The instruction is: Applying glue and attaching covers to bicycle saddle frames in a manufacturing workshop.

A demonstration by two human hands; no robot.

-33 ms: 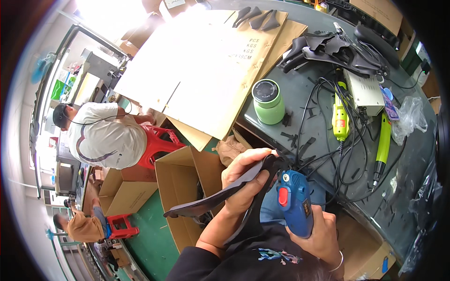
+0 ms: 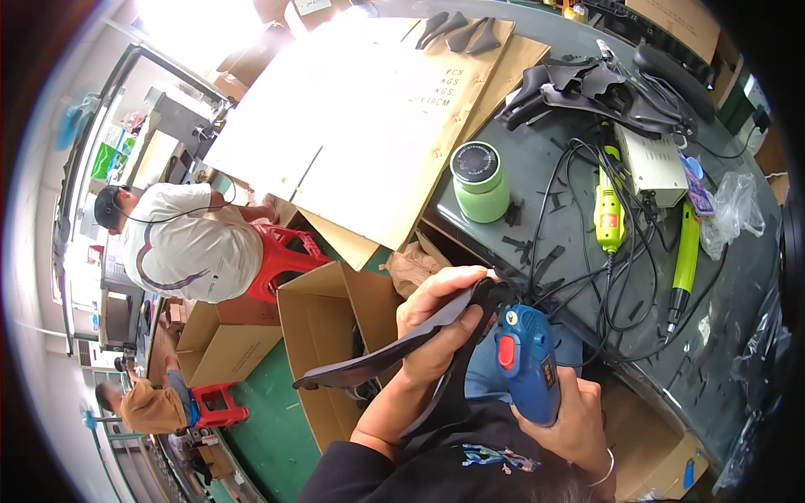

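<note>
The left hand holds a floppy black piece and the right hand grips the blue tool, whose tip sits so near the fingers that it could hurt them.

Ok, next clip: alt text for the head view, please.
Seen from above, the left hand holds a curved black piece while the right hand grips a blue power tool against its end. Beyond lie a dark workbench with a green flask, cables and yellow-green tools, and open cardboard boxes below.
</note>
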